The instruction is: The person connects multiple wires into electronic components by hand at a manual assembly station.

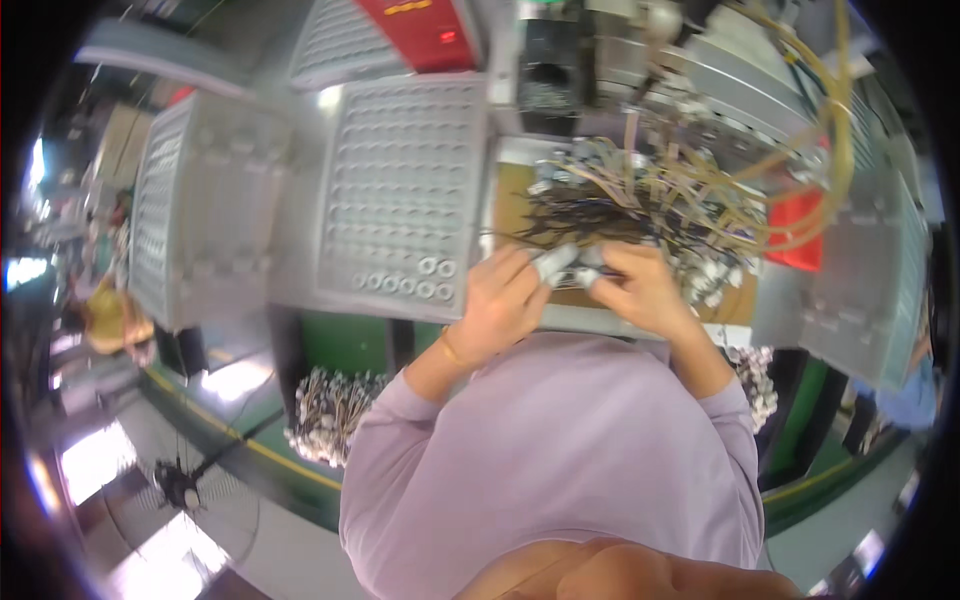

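Note:
Both my hands are close together over the near edge of a tan board [515, 212] heaped with dark and yellowish wires [620, 200] with small pale ends. My left hand [503, 302] is closed, thumb and fingers pinched. My right hand [643, 287] is pinched too, just to its right. Whitish pieces [556, 262] show at the fingertips of both; blur hides whether these are finger covers or connectors. Dark wire runs by the fingers, but what each hand grips cannot be made out.
A grey tray [400, 180] with rows of round holes lies left of the board, a few white rings [427, 290] along its near edge. A red box [425, 35] stands behind it. Bundles of wires [335, 415] hang below the table's left side. Yellow tubes [838, 120] loop at right.

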### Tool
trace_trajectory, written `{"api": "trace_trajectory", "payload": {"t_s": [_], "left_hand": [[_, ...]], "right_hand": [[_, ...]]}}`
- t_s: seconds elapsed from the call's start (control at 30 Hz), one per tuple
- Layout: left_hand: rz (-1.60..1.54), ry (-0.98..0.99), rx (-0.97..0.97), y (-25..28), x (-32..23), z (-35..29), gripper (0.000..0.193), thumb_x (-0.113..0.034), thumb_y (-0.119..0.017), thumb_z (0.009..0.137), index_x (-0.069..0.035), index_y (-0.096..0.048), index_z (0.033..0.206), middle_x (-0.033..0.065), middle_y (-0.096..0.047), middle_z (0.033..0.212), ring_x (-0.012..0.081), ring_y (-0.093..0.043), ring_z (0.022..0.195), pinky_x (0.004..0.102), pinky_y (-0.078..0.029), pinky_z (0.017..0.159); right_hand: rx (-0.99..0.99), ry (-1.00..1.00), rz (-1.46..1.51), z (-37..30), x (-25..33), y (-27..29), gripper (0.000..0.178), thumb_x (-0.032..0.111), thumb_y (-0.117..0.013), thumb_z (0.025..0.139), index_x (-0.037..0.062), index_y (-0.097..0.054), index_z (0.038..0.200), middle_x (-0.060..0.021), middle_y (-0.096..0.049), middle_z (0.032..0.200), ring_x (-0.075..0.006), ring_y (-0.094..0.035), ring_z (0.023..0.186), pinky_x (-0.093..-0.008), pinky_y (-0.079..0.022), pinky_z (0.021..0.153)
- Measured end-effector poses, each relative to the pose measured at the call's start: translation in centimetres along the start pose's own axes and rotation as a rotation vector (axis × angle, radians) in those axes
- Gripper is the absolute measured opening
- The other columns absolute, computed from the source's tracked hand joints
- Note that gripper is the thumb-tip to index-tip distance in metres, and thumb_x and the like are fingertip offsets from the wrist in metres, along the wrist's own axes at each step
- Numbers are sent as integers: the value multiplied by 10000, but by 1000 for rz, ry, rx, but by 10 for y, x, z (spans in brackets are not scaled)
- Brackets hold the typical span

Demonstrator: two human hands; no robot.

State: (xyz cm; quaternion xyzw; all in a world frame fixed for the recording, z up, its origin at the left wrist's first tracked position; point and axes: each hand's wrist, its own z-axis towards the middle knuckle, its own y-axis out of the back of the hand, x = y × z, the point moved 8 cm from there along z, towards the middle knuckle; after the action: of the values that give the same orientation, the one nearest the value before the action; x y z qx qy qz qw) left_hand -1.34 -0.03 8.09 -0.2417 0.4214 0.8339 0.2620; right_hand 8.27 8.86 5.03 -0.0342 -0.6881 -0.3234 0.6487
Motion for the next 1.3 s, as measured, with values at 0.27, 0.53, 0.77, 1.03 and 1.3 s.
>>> {"api": "trace_trajectory", "payload": {"t_s": [0.27,0.53,0.77,1.03,1.3], "left_hand": [[518,718,-206,75,142,-123,316,-195,-644,693,-61,-618,978,143,-555,997,290,-509,847,373,-406,752],[642,663,-165,55,143,-133,283,-152,-615,708,-39,-612,967,157,-531,1076,315,-496,961,439,-406,812],[-1202,898,-108,-25,74,-31,395,-32,-566,774,41,-463,1148,105,-543,1060,169,-570,853,275,-508,690],[-1064,718,55,-62,35,3,436,16,-573,788,41,-429,1199,95,-569,985,116,-554,751,216,-477,591],[-1025,641,73,-61,26,11,413,44,-570,781,45,-459,1178,83,-560,1029,101,-536,779,214,-471,632]], "right_hand": [[-235,-186,366,-4,-28,30,144,-15,-591,723,-12,-588,867,-5,-579,746,-56,-522,645,-185,-407,568],[-187,-220,214,2,-43,14,129,40,-585,721,0,-609,841,21,-565,642,-25,-472,549,-180,-375,483],[-205,-185,280,2,-35,16,81,34,-580,766,-13,-586,832,16,-553,668,-27,-475,569,-190,-385,493],[-291,-231,586,-5,-30,30,68,22,-608,743,-10,-577,794,11,-551,677,-23,-465,562,-179,-351,465],[-287,-228,656,-6,-33,35,49,-8,-572,725,-11,-564,773,14,-538,674,-21,-460,562,-175,-348,471]]}}
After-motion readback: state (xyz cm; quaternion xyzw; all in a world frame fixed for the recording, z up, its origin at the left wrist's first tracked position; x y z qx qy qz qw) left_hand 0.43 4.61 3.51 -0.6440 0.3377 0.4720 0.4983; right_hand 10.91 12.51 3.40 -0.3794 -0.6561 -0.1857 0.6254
